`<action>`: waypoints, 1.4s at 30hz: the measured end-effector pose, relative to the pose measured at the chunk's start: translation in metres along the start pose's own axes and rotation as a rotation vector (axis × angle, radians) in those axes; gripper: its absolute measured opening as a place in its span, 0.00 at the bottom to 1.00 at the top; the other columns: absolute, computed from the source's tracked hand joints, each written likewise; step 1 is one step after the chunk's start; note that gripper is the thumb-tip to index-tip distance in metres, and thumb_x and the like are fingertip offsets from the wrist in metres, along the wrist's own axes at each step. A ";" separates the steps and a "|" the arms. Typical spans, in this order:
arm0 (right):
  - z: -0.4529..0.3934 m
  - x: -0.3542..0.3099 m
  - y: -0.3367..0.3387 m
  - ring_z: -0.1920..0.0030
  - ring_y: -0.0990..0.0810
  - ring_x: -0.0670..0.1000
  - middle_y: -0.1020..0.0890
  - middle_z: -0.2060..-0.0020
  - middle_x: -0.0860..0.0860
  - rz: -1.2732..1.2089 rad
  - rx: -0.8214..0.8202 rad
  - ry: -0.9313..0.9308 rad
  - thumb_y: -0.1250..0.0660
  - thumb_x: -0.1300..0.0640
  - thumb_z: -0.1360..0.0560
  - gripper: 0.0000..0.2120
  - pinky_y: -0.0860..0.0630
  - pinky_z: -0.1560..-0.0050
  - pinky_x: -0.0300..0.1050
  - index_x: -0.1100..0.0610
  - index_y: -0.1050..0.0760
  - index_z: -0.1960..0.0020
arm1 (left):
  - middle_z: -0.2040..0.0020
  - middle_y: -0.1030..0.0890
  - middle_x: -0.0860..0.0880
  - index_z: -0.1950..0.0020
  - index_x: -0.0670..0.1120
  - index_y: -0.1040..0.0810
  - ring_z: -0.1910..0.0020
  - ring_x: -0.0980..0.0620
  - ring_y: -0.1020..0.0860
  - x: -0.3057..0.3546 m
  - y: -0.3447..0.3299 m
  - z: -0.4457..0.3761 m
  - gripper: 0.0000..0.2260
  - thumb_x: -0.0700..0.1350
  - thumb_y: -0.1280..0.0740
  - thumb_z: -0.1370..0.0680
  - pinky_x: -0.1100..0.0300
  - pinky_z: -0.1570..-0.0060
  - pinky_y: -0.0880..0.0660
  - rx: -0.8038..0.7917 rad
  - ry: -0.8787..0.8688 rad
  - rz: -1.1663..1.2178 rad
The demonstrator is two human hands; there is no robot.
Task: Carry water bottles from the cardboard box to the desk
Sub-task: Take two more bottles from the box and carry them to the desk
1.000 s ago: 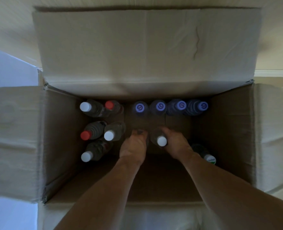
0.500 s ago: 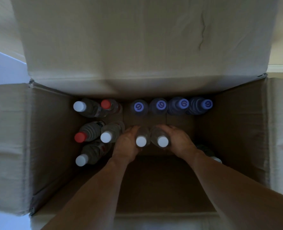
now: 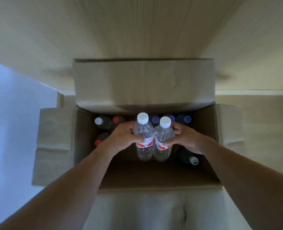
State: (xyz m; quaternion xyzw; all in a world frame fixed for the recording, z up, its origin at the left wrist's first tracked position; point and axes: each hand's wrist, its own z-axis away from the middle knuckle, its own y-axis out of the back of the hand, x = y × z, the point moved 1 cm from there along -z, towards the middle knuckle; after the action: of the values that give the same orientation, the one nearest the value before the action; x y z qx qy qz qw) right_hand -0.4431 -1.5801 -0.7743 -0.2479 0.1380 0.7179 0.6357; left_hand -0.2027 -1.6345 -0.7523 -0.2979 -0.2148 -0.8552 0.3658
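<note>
Two clear water bottles with white caps and red labels are held side by side above the open cardboard box [image 3: 142, 83]. My left hand [image 3: 121, 138] grips the left bottle [image 3: 143, 130] around its middle. My right hand [image 3: 186, 138] grips the right bottle [image 3: 164, 135] the same way. The two bottles touch each other and stand upright, lifted clear of the box floor. Several more bottles remain inside: white- and red-capped ones [image 3: 98, 121] at the left, purple-capped ones [image 3: 187, 120] along the far wall, and a green-capped one [image 3: 193, 161] at the right.
The box's four flaps are folded outward; the far flap leans against a pale wooden panel [image 3: 137, 30]. A white surface [image 3: 13, 113] lies to the left of the box. Pale flooring shows at the right.
Both hands have risen out of the box with a bottle each, from deep inside to above the other bottles. The camera has pulled back, so the box looks smaller.
</note>
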 end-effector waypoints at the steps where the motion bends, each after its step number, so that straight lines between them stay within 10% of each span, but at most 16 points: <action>1: 0.009 -0.012 0.002 0.37 0.20 0.54 0.16 0.41 0.54 -0.043 -0.018 0.007 0.24 0.74 0.34 0.29 0.27 0.33 0.52 0.54 0.25 0.38 | 0.50 0.13 0.51 0.45 0.49 0.16 0.46 0.54 0.16 0.014 0.005 0.008 0.16 0.35 0.24 0.30 0.55 0.39 0.24 -0.023 0.001 0.071; 11: 0.137 -0.108 -0.010 0.36 0.21 0.61 0.19 0.37 0.59 -0.432 -0.059 0.180 0.32 0.54 0.23 0.23 0.28 0.33 0.61 0.57 0.28 0.29 | 0.43 0.15 0.44 0.34 0.46 0.23 0.40 0.46 0.18 0.135 0.027 0.108 0.18 0.50 0.31 0.22 0.39 0.37 0.25 -0.012 -0.039 0.448; 23: 0.251 -0.164 -0.040 0.37 0.21 0.64 0.20 0.38 0.62 -0.589 -0.006 0.205 0.37 0.37 0.22 0.30 0.32 0.29 0.65 0.61 0.25 0.33 | 0.53 0.14 0.49 0.41 0.50 0.23 0.53 0.47 0.14 0.245 0.008 0.202 0.31 0.71 0.29 0.34 0.45 0.50 0.19 0.074 -0.050 0.426; 32: 0.337 -0.193 -0.041 0.31 0.26 0.66 0.23 0.33 0.64 -0.782 -0.014 0.234 0.35 0.43 0.21 0.29 0.36 0.27 0.66 0.62 0.28 0.28 | 0.43 0.15 0.42 0.36 0.45 0.21 0.44 0.42 0.16 0.304 0.000 0.250 0.22 0.61 0.33 0.22 0.46 0.44 0.22 -0.186 -0.026 0.409; 42: 0.416 -0.196 -0.040 0.51 0.19 0.61 0.19 0.48 0.63 -0.805 0.208 0.305 0.39 0.60 0.24 0.18 0.25 0.39 0.59 0.63 0.28 0.35 | 0.44 0.16 0.37 0.33 0.43 0.26 0.49 0.39 0.15 0.348 -0.017 0.282 0.19 0.36 0.30 0.23 0.49 0.55 0.18 -0.368 -0.110 0.392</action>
State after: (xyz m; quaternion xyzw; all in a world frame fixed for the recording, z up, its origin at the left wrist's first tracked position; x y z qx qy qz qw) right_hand -0.4658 -1.5257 -0.3166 -0.3196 0.1940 0.3508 0.8586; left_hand -0.3091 -1.6319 -0.3167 -0.4412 -0.0137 -0.7752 0.4519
